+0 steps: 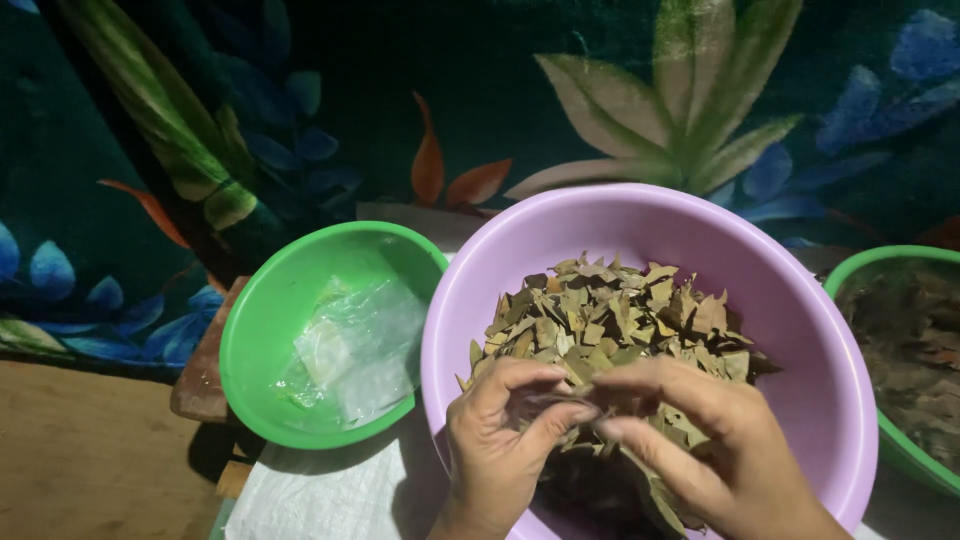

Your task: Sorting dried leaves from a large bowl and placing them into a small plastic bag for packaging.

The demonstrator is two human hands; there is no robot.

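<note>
1. Both hands meet over the near side of a purple bowl [800, 300], which is heaped with dry leaves [610, 320].
2. Left hand [500, 440] and right hand [700, 440] each pinch the same leaf [560, 402] between thumb and fingertips.
3. Left of the purple bowl, a green bowl [260, 310] holds clear plastic bags [360, 345].
4. At the right edge, another green bowl [880, 262] holds darker leaves [915, 350].
5. Behind hangs a floral cloth [620, 90].
</note>
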